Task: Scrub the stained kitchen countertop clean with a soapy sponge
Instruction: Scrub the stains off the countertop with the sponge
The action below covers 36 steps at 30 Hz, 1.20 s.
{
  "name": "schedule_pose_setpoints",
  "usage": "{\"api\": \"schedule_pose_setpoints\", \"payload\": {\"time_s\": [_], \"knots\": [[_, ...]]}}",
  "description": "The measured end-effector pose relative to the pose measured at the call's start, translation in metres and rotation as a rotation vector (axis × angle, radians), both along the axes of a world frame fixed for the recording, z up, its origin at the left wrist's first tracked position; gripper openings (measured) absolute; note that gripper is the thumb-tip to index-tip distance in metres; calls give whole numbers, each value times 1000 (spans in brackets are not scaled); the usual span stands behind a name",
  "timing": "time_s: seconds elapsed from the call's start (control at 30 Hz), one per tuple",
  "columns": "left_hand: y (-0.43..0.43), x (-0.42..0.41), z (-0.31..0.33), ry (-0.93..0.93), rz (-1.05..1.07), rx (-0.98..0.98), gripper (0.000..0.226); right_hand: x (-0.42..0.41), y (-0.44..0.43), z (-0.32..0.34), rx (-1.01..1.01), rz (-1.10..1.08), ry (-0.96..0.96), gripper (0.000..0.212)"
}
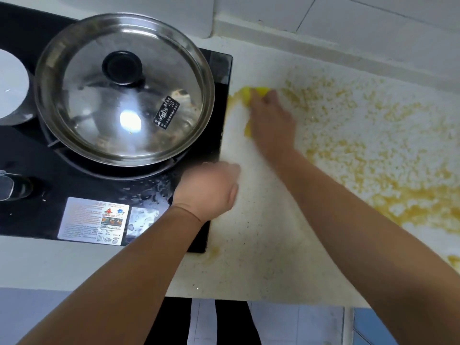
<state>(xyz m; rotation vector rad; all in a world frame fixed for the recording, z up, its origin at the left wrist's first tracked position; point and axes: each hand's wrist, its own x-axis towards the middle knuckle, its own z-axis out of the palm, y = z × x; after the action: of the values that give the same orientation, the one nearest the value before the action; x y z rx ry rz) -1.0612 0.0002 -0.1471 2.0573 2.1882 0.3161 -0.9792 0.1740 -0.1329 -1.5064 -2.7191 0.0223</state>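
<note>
Head view: scrubbing step in hand. The right hand grips the yellow sponge and presses it on the tabletop toward the rear edge, just beside the hob. The left hand rests beside the hob; blur hides its finger position. Yellow stain covers the right side, so the next strokes should work rightward with firm pressure.

Bright light, lid glare, motion blur

A black sticker on the steel lid carries white characters, possibly Chinese, too blurred to read. The white instruction label on the hob has small print, equally illegible.
</note>
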Motion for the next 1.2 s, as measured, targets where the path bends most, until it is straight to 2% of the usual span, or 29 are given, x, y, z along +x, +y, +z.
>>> {"api": "schedule_pose_setpoints", "payload": {"time_s": [0.07, 0.13, 0.17, 0.23, 0.3, 0.33, 0.37, 0.43, 0.53, 0.57, 0.67, 0.73, 0.8, 0.9, 0.97, 1.0, 1.1, 1.17, 1.2], "knots": [[0, 1, -2, -22, 13, 8, 23, 13, 22, 0, -7, -171, 4, 40], [1, 1, 0, -32, 31, 14, 23, 23, -11, -1, 15, -253, 52, 43], [1, 2, 2, -44, 41, 5, 22, 24, -37, -4, -13, -213, 76, 46], [3, 2, 6, -64, 60, 11, 19, 24, -76, -7, -101, 4, 109, 49], [5, 2, 7, -74, 88, 10, 21, 13, -59, -10, -95, 194, 142, 47], [5, 2, 6, -65, 91, 10, 24, 4, -35, -9, -76, 209, 138, 43], [6, 2, 4, -49, 93, 15, 26, -3, -8, -7, -60, 172, 85, 40], [4, 2, 3, -37, 93, 14, 26, 1, 39, -8, 29, -53, 1, 36], [5, 5, 7, -35, 86, 18, 21, 43, 37, -3, -10, -277, 7, 36], [5, 5, 8, -32, 84, 18, 19, 54, 19, -2, -31, -257, 4, 39], [8, 3, 9, -13, 81, 16, 19, 57, -28, -4, -112, 1, 13, 48], [7, 2, 8, -7, 77, 10, 22, 29, -5, -9, -69, 214, 56, 51], [7, 2, 5, -13, 83, 15, 24, -5, 36, -8, -79, 252, 19, 46], [6, 2, 2, -36, 94, 14, 24, -18, 96, -6, -17, -67, -10, 35], [6, 3, 1, -54, 96, 11, 23, 2, 93, -3, -52, -262, 16, 36], [6, 3, 1, -59, 98, 5, 23, 12, 76, 0, -73, -281, 9, 39], [8, 2, 1, -53, 102, -7, 25, 15, 6, 2, -176, -29, 38, 55], [8, 0, 1, -39, 103, -1, 29, -8, 15, -5, -60, 176, 56, 47], [8, 1, 0, -31, 107, -3, 30, -22, 33, -5, -59, 212, 34, 43]]}}
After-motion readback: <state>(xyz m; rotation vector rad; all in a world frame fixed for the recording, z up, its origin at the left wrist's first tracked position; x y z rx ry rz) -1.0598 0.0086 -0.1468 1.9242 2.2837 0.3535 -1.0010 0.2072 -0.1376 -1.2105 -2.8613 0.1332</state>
